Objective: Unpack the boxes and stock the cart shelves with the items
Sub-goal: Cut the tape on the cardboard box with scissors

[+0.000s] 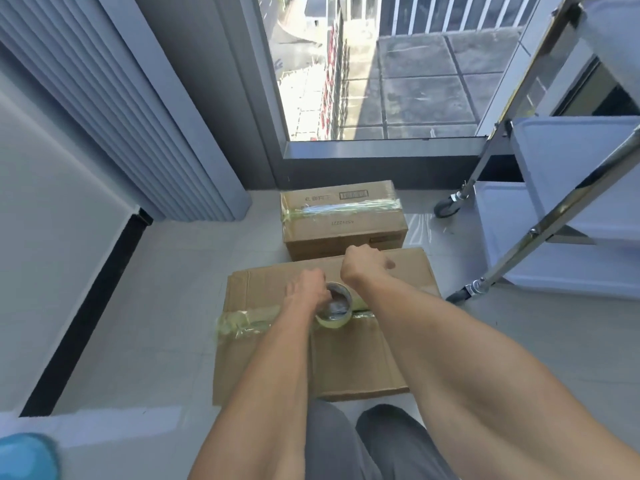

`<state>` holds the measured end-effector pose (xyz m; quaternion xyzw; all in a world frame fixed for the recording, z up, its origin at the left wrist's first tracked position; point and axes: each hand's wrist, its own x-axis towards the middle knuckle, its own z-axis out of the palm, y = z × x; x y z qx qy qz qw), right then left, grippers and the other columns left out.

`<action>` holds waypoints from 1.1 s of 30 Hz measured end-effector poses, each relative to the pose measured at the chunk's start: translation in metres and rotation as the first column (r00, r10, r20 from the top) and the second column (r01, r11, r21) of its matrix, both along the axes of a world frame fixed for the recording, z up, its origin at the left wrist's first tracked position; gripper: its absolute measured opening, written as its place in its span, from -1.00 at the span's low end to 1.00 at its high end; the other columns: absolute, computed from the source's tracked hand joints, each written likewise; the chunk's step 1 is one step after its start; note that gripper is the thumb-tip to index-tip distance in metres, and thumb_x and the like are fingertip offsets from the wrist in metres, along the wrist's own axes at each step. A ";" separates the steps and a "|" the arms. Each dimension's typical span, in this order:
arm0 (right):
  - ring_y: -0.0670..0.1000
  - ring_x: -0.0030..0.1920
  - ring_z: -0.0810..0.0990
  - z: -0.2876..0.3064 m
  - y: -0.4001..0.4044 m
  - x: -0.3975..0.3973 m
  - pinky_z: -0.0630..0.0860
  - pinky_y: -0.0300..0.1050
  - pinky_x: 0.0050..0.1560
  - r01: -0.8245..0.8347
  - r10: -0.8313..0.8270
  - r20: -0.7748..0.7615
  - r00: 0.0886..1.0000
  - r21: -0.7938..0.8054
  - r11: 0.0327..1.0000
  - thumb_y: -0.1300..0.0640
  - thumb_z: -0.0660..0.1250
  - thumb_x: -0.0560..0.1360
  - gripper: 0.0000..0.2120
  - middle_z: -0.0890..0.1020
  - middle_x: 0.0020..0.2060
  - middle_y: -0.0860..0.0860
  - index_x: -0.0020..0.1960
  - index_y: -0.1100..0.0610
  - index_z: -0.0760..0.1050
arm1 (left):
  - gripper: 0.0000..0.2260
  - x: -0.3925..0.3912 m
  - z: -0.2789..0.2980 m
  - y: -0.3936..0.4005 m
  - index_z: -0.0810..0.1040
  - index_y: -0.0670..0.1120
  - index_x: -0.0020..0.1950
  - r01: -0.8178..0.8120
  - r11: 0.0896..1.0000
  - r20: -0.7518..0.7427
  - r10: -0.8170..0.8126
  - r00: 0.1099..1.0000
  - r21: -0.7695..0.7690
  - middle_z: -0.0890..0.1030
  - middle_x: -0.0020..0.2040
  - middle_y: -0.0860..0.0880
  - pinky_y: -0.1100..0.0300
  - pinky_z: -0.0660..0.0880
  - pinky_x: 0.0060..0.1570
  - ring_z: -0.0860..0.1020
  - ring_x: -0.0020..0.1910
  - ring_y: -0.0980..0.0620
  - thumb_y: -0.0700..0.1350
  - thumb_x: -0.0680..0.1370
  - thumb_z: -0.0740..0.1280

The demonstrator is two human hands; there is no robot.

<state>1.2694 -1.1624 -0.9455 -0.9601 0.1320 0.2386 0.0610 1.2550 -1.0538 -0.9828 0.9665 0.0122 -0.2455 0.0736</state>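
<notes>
The large brown cardboard box (360,351) lies flat on the pale tiled floor (166,306), directly in front of the person's knees in grey trousers (346,441). Its top flaps are closed, and a strip of yellowish clear packing tape (242,322) runs along the seam from the left edge toward the middle. A roll of clear packing tape (334,306) stands on the seam near the centre of the box. The left hand (308,289) is curled around the left side of this roll and holds it. The right hand (363,266) is closed in a fist just behind the roll, above the far flap of the box; whether it holds something I cannot tell, because only the back of the hand is visible.

Just behind this box there is a smaller brown cardboard box (343,220), also closed, with shiny tape across its top and some printed marks. The two boxes seem to touch or almost touch.

At the right stands a metal cart with white shelves (568,216) on castor wheels, near the right side of both boxes. Behind the boxes is a glass door (381,81) with a dark frame, and at the left a grey ribbed panel (114,109).
</notes>
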 end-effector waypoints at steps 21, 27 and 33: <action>0.22 0.12 0.54 -0.025 -0.163 -0.054 0.33 -0.07 -0.10 0.406 -0.857 0.261 0.444 0.794 0.452 0.18 0.14 0.56 -0.73 0.56 0.15 0.19 0.22 0.19 0.45 | -0.76 -0.010 0.023 -0.193 0.52 -0.16 -0.24 -0.069 0.806 0.190 0.220 0.957 -0.587 0.67 -0.19 -0.19 0.00 0.56 -0.09 0.66 -0.15 -0.17 -0.11 0.57 0.21; 0.27 0.12 0.57 -0.074 -0.264 -0.109 0.40 -0.05 -0.12 0.531 -0.982 0.147 0.120 0.826 0.188 0.31 0.19 0.52 -0.68 0.58 0.14 0.24 0.26 0.23 0.30 | -0.88 -0.050 -0.029 -0.321 0.45 -0.15 -0.23 0.076 0.851 0.150 0.003 0.989 -0.519 0.55 -0.20 -0.13 0.14 0.37 -0.27 0.49 -0.20 -0.11 -0.26 0.50 0.20; 0.26 0.27 0.51 -0.178 -0.322 -0.174 0.45 0.02 0.17 0.713 -0.998 -0.065 -0.022 0.699 -0.061 0.18 0.25 0.59 -0.64 0.51 0.28 0.26 0.34 0.25 0.32 | -0.84 -0.103 -0.148 -0.385 0.63 -0.26 0.01 -0.040 0.858 -0.100 -0.013 0.995 -0.513 0.67 0.02 -0.21 0.12 0.53 -0.05 0.63 0.06 -0.17 -0.24 0.54 0.29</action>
